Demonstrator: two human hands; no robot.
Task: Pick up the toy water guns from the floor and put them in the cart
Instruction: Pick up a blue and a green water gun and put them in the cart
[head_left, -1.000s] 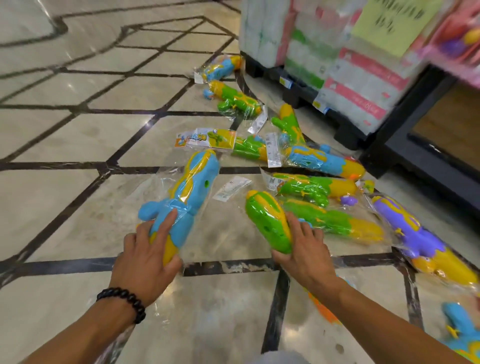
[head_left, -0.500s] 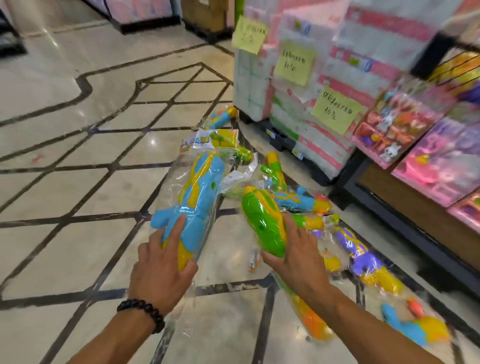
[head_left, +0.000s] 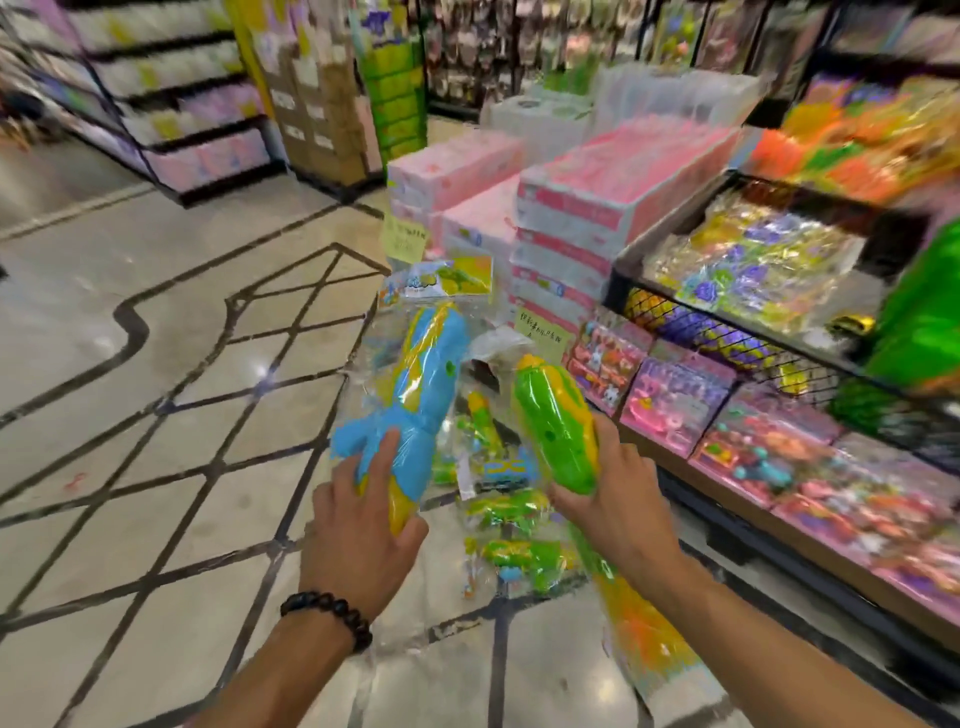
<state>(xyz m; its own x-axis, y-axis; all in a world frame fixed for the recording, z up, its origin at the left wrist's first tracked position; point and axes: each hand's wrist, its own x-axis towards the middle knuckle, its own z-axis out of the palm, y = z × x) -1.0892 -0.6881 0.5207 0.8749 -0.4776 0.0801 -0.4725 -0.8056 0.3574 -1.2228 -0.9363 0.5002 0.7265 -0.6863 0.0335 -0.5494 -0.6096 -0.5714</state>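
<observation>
Hands grip one bagged gun each: left (head_left: 363, 530) blue gun (head_left: 415, 400), right (head_left: 618, 504) green gun (head_left: 558, 426)

I have one view only, the head camera, so nothing is shared with a second view. It looks forward and down from above my forearms, wide-angle, with straight lines bowing near the edges. My left hand (head_left: 363, 525) and right hand (head_left: 618, 499) sit close below centre, near the lens. The tiled floor (head_left: 130, 415) stretches off toward 10 o'clock; the display shelf (head_left: 779, 499) runs from 1 to 4 o'clock, blurred.
</observation>
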